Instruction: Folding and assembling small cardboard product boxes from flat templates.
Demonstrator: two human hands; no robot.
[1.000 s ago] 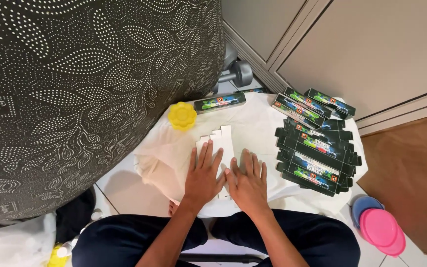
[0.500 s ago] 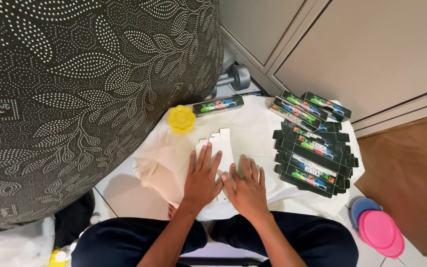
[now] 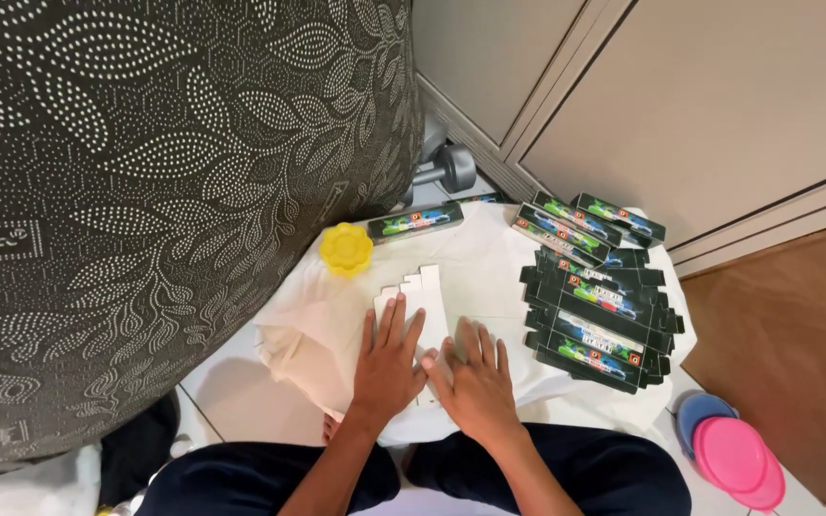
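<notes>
Low centre of the frame: left hand (image 3: 386,361) and right hand (image 3: 471,382) lie side by side, palms down, fingers spread flat; both press on a white flat carton (image 3: 420,306), printed side down, tabbed edge pointing to the upper part of the frame; neither hand grips anything, both are open wide. The carton lies on a white cloth (image 3: 489,272) spread over the floor; its far tabs show clear above the left fingertips, its near end is hidden under the palms.

Right of the hands, on the cloth: a stack of flat cartons (image 3: 599,320), black with green, red and blue label bands, long rectangular outlines with notched flaps, fanned slightly; just above it, centre right, a row of folded boxes (image 3: 585,222), slim, black, with the same coloured bands, leaning against each other. Upper centre: one single box (image 3: 416,221) lying alone at the cloth edge; just left of it a yellow lid (image 3: 346,248), round, scalloped rim.

Left half of the frame: a large dark cushion (image 3: 164,191) with white dotted leaf pattern. Behind the single box, a grey dumbbell (image 3: 444,169). Lower right corner: a pink lid (image 3: 738,462) overlapping a blue lid (image 3: 698,413) on the tile floor (image 3: 241,401). Upper right: beige cabinet doors (image 3: 709,105).
</notes>
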